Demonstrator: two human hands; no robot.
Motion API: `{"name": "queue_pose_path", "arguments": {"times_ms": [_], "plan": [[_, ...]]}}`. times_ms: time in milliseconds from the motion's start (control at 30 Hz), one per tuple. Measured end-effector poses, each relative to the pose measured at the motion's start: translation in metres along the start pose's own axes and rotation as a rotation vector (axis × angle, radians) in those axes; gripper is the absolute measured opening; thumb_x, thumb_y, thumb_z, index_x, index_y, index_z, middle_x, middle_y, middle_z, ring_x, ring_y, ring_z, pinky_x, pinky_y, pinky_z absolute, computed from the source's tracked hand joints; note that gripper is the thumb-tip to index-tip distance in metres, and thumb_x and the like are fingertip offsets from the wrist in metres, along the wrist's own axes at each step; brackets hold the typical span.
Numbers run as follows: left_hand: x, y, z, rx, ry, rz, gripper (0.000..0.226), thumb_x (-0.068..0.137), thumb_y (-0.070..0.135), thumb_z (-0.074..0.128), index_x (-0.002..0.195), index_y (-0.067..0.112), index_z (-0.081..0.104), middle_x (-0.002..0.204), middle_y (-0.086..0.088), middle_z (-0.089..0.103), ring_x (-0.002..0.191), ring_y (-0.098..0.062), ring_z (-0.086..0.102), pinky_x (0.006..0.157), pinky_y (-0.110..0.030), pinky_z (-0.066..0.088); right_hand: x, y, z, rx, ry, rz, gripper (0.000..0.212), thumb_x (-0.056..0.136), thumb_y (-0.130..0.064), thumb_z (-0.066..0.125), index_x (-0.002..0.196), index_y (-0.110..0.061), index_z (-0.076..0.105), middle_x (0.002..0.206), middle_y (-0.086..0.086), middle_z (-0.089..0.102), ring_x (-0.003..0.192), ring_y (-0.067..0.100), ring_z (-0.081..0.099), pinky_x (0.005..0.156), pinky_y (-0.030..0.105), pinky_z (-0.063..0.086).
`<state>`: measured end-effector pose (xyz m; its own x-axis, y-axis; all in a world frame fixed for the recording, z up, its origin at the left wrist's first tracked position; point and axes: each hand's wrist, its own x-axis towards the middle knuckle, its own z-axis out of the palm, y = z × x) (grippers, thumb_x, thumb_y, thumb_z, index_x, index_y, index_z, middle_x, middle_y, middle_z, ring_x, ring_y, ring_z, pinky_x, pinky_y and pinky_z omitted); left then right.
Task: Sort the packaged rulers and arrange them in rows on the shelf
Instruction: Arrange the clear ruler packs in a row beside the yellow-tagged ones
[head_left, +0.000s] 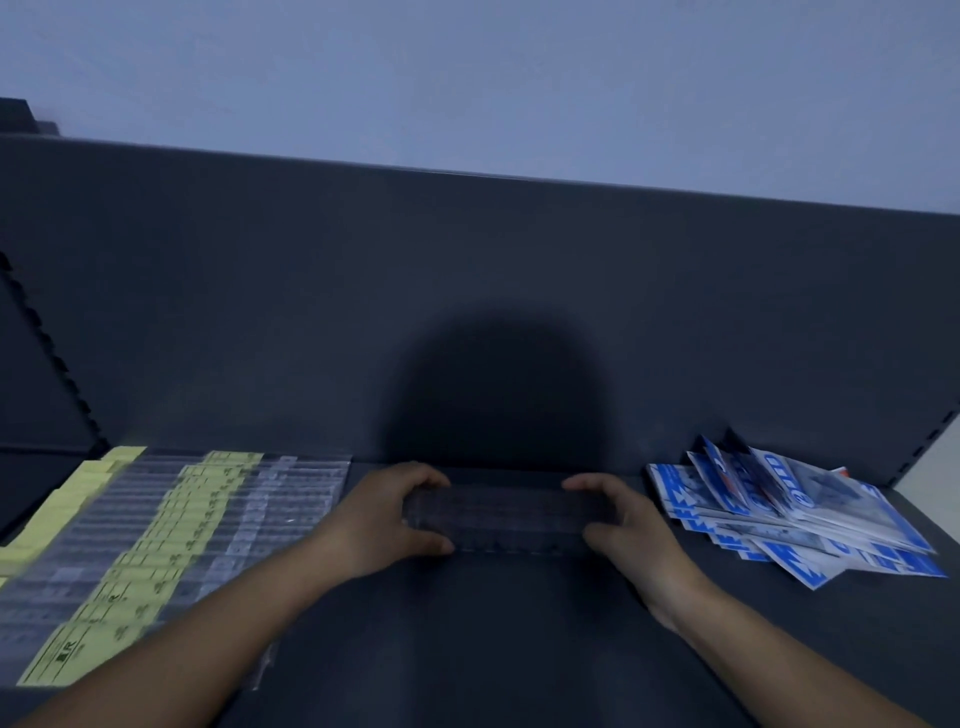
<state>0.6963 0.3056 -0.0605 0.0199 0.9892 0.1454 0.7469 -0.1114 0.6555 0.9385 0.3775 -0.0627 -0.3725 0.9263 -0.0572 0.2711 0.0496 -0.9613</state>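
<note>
At the middle of the grey shelf board (493, 649) a clear packaged ruler (506, 514) sat, long axis left to right. The left hand (379, 514) pinched its left end, the right hand (631, 525) its right; the yellow-labelled rows (171, 530) lay nearer the left hand.
</note>
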Motion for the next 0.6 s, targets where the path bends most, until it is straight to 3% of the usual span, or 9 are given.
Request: {"name": "queue_pose_path", "arguments": {"times_ms": [67, 167, 233, 300, 333, 400, 467, 533, 600], "plan": [[0.004, 0.006, -0.001, 0.352, -0.002, 0.072, 0.059, 0.069, 0.052, 0.063, 0.117, 0.019, 0.059, 0.112, 0.003, 0.059, 0.104, -0.01, 0.055, 0.094, -0.018, 0.036, 0.005, -0.006, 0.001, -0.012, 0.015, 0.021, 0.048, 0.076, 0.017, 0.045, 0.1, -0.021, 0.062, 0.097, 0.003, 0.064, 0.083, 0.013, 0.058, 0.068, 0.021, 0.047], [0.012, 0.025, 0.012, 0.764, -0.012, 0.272, 0.08, 0.068, 0.056, 0.046, 0.134, 0.009, 0.047, 0.123, -0.005, 0.055, 0.113, -0.023, 0.054, 0.107, -0.038, 0.03, 0.015, -0.015, 0.001, -0.076, -0.007, 0.089, 0.044, 0.076, 0.016, 0.043, 0.094, -0.02, 0.062, 0.092, 0.003, 0.063, 0.079, 0.013, 0.057, 0.062, 0.021, 0.046], [0.018, 0.036, 0.023, 0.811, -0.117, 0.269, 0.079, 0.082, 0.05, 0.047, 0.146, 0.009, 0.023, 0.137, -0.006, 0.041, 0.122, -0.023, 0.042, 0.108, -0.034, 0.027, 0.02, -0.019, 0.001, -0.123, -0.039, 0.119, 0.042, 0.077, 0.014, 0.043, 0.091, -0.02, 0.062, 0.092, 0.004, 0.063, 0.082, 0.015, 0.058, 0.066, 0.024, 0.047], [0.026, 0.039, 0.027, 0.836, -0.162, 0.27, 0.077, 0.088, 0.047, 0.045, 0.148, 0.009, 0.015, 0.14, -0.008, 0.036, 0.121, -0.024, 0.038, 0.103, -0.033, 0.03, 0.023, -0.022, 0.001, -0.19, -0.072, 0.122, 0.041, 0.077, 0.012, 0.042, 0.093, -0.019, 0.063, 0.096, 0.005, 0.063, 0.086, 0.015, 0.057, 0.07, 0.025, 0.046], [0.028, 0.039, 0.026, 0.844, -0.166, 0.282, 0.076, 0.09, 0.046, 0.044, 0.148, 0.008, 0.014, 0.14, -0.009, 0.036, 0.121, -0.024, 0.038, 0.102, -0.033, 0.03, 0.023, -0.022, 0.0, -0.29, -0.071, 0.074, 0.04, 0.077, 0.008, 0.043, 0.099, -0.019, 0.063, 0.102, 0.005, 0.061, 0.09, 0.015, 0.055, 0.075, 0.024, 0.044], [0.033, 0.035, 0.023, 0.823, -0.206, 0.289, 0.073, 0.091, 0.045, 0.043, 0.148, 0.008, 0.015, 0.14, -0.009, 0.036, 0.121, -0.024, 0.038, 0.103, -0.032, 0.03, 0.021, -0.021, -0.003, -0.729, -0.089, -0.128, 0.048, 0.076, -0.013, 0.045, 0.122, -0.022, 0.055, 0.121, 0.0, 0.051, 0.11, 0.015, 0.045, 0.094, 0.024, 0.035], [0.035, 0.032, 0.021, 0.781, -0.243, 0.286, 0.07, 0.091, 0.044, 0.044, 0.147, 0.009, 0.018, 0.137, -0.008, 0.038, 0.119, -0.023, 0.038, 0.103, -0.031, 0.03, 0.018, -0.019, -0.006, -1.085, -0.217, -0.333, 0.073, 0.069, -0.032, 0.039, 0.141, -0.024, 0.034, 0.138, -0.006, 0.036, 0.129, 0.014, 0.029, 0.11, 0.023, 0.015], [0.039, 0.029, 0.018, 0.723, -0.278, 0.275, 0.068, 0.09, 0.044, 0.046, 0.145, 0.01, 0.023, 0.133, -0.007, 0.04, 0.116, -0.021, 0.039, 0.101, -0.029, 0.031, 0.017, -0.019, -0.006, -1.298, -0.362, -0.42, 0.086, 0.07, -0.041, 0.041, 0.149, -0.023, 0.012, 0.149, -0.005, 0.021, 0.138, 0.013, 0.015, 0.116, 0.029, 0.0], [0.045, 0.027, 0.015, 0.653, -0.326, 0.257, 0.065, 0.089, 0.044, 0.049, 0.142, 0.011, 0.029, 0.128, -0.006, 0.042, 0.111, -0.019, 0.04, 0.099, -0.027, 0.032, 0.022, -0.022, -0.002, -1.428, -0.399, -0.491, 0.089, 0.076, -0.043, 0.048, 0.15, -0.022, 0.003, 0.149, -0.001, 0.022, 0.137, 0.017, 0.02, 0.116, 0.032, 0.007]]}}
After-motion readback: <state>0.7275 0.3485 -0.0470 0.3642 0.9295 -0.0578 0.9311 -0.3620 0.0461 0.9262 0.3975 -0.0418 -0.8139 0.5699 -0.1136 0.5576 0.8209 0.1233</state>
